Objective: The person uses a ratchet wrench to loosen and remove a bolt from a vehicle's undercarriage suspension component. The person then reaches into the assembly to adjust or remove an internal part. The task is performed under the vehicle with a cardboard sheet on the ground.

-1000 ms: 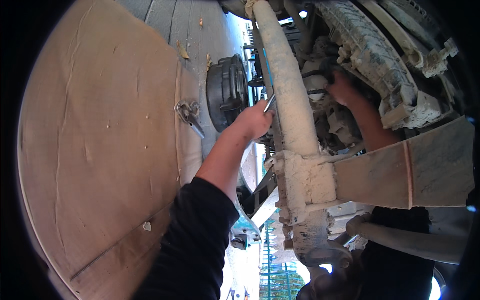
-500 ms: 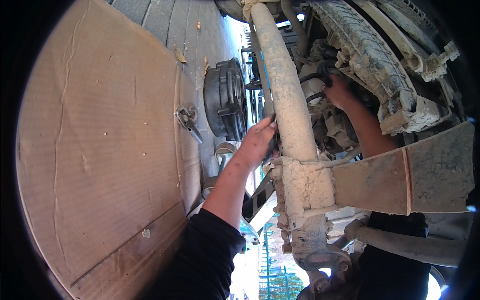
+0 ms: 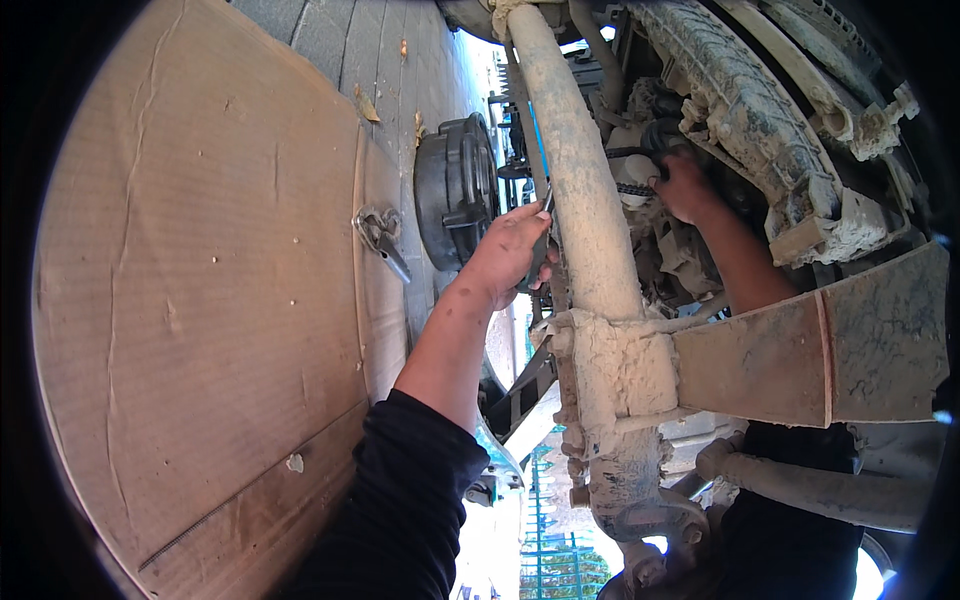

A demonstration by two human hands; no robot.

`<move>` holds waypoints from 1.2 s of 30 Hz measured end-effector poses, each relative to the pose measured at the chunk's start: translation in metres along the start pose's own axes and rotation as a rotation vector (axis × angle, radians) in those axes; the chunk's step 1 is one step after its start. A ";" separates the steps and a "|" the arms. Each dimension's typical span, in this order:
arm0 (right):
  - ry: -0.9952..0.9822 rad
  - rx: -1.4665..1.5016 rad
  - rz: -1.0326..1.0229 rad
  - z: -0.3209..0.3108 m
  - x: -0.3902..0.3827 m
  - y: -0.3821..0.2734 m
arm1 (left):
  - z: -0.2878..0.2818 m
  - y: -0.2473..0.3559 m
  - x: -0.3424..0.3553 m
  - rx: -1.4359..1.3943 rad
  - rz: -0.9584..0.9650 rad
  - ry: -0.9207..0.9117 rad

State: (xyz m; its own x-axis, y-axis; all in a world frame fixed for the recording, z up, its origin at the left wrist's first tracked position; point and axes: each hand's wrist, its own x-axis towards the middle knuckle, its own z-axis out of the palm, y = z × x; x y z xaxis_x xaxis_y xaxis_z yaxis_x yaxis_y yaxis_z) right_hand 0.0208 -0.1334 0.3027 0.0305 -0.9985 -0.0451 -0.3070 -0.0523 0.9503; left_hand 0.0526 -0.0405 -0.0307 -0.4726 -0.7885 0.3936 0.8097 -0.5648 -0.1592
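Beside the mud-caked axle tube [image 3: 585, 190], on its left, my left hand [image 3: 505, 255] is closed around a slim dark tool [image 3: 540, 255] whose narrow tip points up along the tube. Its exact kind is unclear. Past the tube, my right hand [image 3: 688, 188] reaches into the vehicle's underside, fingers bent at a black hose [image 3: 658, 150]. A dark ribbed line [image 3: 634, 189] runs just beside its fingertips, next to a pale rounded part [image 3: 634, 200]. Shadow hides part of the right fingers, but they look closed on the hose.
A large cardboard sheet [image 3: 220, 230] covers the left. At its edge lies a metal hand tool [image 3: 383, 240], close to a round black housing [image 3: 450, 190]. A dirt-covered beam [image 3: 760, 360] crosses at right, below a muddy ribbed casing [image 3: 740, 100]. Paving [image 3: 340, 40] shows beyond.
My left hand has risen slightly along the axle tube, and the tool's tip now shows above it. The right hand has shifted only a little at the hose.
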 end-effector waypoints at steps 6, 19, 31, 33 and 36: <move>-0.013 -0.181 -0.159 0.003 -0.011 0.001 | 0.006 0.000 -0.009 -0.008 -0.011 0.035; -0.103 -0.316 -0.057 -0.020 -0.028 -0.033 | 0.015 -0.072 0.015 0.242 0.077 0.095; -0.359 -0.088 -0.142 -0.004 -0.043 -0.067 | 0.019 -0.081 0.007 0.094 0.162 -0.074; -0.488 0.313 0.025 0.009 -0.044 -0.069 | 0.021 -0.078 0.006 0.193 0.130 -0.059; -0.390 0.822 0.158 0.033 -0.045 -0.073 | 0.021 -0.076 0.006 0.331 0.107 -0.014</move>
State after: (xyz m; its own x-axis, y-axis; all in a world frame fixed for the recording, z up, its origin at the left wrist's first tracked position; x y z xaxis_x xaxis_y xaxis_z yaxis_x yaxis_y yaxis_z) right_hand 0.0104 -0.0848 0.2255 -0.3460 -0.9217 -0.1755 -0.8638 0.2400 0.4430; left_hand -0.0044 0.0026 0.0027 -0.3755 -0.8344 0.4035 0.9246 -0.3674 0.1007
